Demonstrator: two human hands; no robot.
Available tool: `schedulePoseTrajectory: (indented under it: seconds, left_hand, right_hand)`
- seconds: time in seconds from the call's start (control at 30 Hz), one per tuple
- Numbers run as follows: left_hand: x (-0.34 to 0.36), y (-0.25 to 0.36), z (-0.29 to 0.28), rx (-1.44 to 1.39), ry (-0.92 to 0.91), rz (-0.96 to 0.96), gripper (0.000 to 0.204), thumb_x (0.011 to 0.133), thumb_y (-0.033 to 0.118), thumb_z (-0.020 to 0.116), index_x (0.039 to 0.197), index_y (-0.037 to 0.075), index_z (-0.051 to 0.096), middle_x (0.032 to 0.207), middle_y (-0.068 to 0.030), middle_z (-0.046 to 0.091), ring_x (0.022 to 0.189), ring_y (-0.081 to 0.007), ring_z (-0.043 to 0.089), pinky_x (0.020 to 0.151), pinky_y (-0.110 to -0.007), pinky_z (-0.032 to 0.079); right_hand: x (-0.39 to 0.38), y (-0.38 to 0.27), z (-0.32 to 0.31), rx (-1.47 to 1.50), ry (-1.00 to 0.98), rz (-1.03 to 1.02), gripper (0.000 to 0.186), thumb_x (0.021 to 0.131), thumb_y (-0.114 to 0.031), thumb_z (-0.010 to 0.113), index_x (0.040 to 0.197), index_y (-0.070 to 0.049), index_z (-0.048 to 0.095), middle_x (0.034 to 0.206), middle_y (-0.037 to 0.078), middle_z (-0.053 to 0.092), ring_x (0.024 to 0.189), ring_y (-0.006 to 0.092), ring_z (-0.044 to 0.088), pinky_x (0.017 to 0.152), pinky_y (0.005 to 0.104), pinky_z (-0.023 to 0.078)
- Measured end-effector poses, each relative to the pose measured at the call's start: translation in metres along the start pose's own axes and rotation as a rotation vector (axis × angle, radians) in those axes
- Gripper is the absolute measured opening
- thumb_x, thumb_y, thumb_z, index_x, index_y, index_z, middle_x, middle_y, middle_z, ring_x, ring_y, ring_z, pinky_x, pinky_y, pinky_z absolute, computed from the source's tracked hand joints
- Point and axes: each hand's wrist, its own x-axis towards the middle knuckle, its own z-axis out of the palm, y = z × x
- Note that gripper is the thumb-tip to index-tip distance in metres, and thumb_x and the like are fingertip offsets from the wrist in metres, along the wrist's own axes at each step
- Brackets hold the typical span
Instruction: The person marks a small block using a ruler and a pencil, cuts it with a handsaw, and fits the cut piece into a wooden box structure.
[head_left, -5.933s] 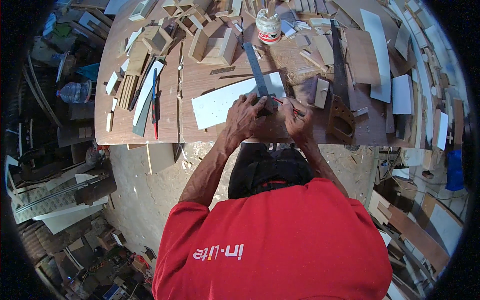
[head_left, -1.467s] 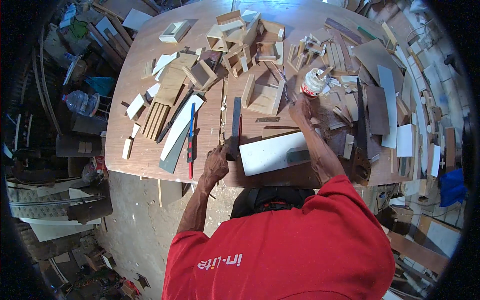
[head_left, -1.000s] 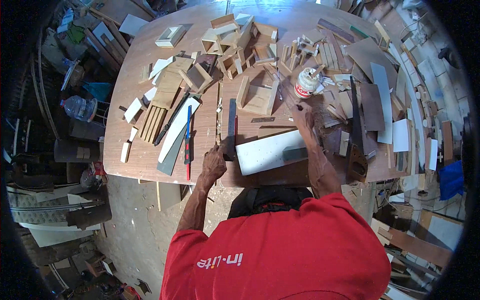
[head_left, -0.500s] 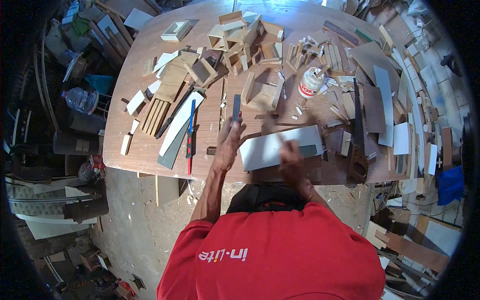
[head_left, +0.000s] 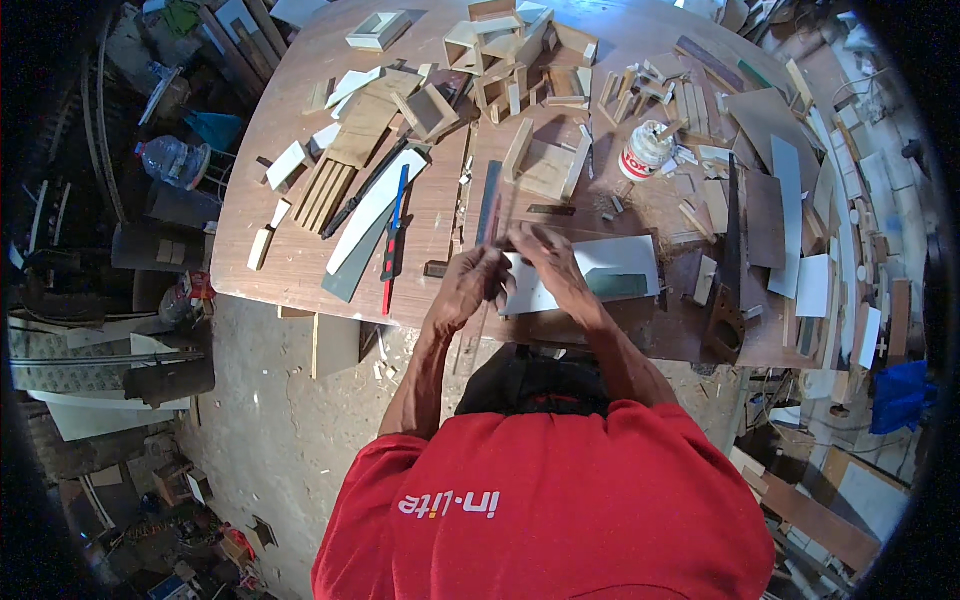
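My left hand (head_left: 472, 288) and my right hand (head_left: 540, 255) meet at the front middle of the worktable, fingers curled on a long, thin strip (head_left: 465, 350), motion-blurred and hard to make out, crossing the table's front edge. Beneath my hands lies a white board (head_left: 625, 250) with a dark grey-green piece (head_left: 617, 285) on it. A dark steel bar (head_left: 488, 200) lies just beyond them, and a small dark block (head_left: 436, 269) sits left of my left hand.
The worktable (head_left: 260, 220) holds small wooden boxes (head_left: 550, 160), a glue jar (head_left: 648, 153), a handsaw (head_left: 725, 325), a blue-and-red tool (head_left: 390, 260), white strips (head_left: 380, 200) and several offcuts. Scrap boards and a water bottle (head_left: 170, 160) stand around its sides.
My right hand has come back from beside the glue jar toward the middle. My left hand has left the steel bar, and both hands now meet on the blurred strip.
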Motion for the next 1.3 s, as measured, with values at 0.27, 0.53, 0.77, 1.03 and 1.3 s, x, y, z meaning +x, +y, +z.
schedulePoseTrajectory:
  seconds: [0.27, 0.53, 0.77, 1.03, 1.3]
  left_hand:
    - [-0.038, -0.010, 0.000, 0.063, -0.047, -0.126, 0.037, 0.099, 0.037, 0.048, 0.092, 0.002, 0.056, 0.067, -0.0086, 0.062, 0.046, -0.0101, 0.051, 0.042, -0.023, 0.036]
    - [-0.073, -0.030, -0.013, 0.110, -0.039, -0.145, 0.034, 0.100, 0.034, 0.047, 0.095, 0.002, 0.058, 0.065, -0.0040, 0.057, 0.049, -0.0076, 0.048, 0.045, -0.023, 0.036]
    - [-0.049, -0.076, -0.063, 0.877, 0.559, 0.096, 0.039, 0.099, 0.035, 0.044, 0.105, -0.001, 0.059, 0.072, -0.0137, 0.058, 0.068, -0.0303, 0.059, 0.063, -0.041, 0.046]
    - [0.005, -0.104, -0.097, 1.388, 0.752, 0.176, 0.032, 0.093, 0.028, 0.052, 0.112, 0.002, 0.056, 0.102, -0.0234, 0.055, 0.097, -0.0414, 0.054, 0.085, -0.049, 0.043]
    - [0.012, -0.100, -0.090, 1.575, 0.903, 0.180, 0.039, 0.089, 0.029, 0.054, 0.121, 0.005, 0.056, 0.119, -0.0168, 0.050, 0.110, -0.0367, 0.047, 0.085, -0.050, 0.043]
  right_hand:
    - [0.024, -0.030, 0.014, 0.315, -0.045, -0.020, 0.020, 0.087, -0.012, 0.067, 0.100, 0.002, 0.063, 0.086, 0.014, 0.069, 0.078, 0.0226, 0.069, 0.072, 0.0351, 0.059]
    - [0.042, -0.031, -0.009, 0.131, 0.141, -0.086, 0.025, 0.091, -0.020, 0.063, 0.101, 0.003, 0.065, 0.094, 0.013, 0.070, 0.079, 0.0196, 0.069, 0.071, 0.0281, 0.054]
    - [0.017, -0.031, -0.057, -0.110, 0.281, -0.136, 0.031, 0.095, -0.021, 0.054, 0.113, 0.003, 0.062, 0.096, 0.013, 0.069, 0.085, 0.0210, 0.067, 0.071, 0.0300, 0.054]
    - [-0.046, 0.023, -0.103, -0.402, 0.410, -0.220, 0.022, 0.094, -0.010, 0.051, 0.107, 0.003, 0.063, 0.088, 0.013, 0.069, 0.080, 0.0186, 0.066, 0.071, 0.0311, 0.053]
    - [-0.095, 0.020, -0.156, -0.831, 0.857, -0.292, 0.021, 0.095, -0.014, 0.054, 0.105, -0.002, 0.066, 0.095, 0.014, 0.070, 0.086, 0.0223, 0.067, 0.077, 0.0334, 0.051]
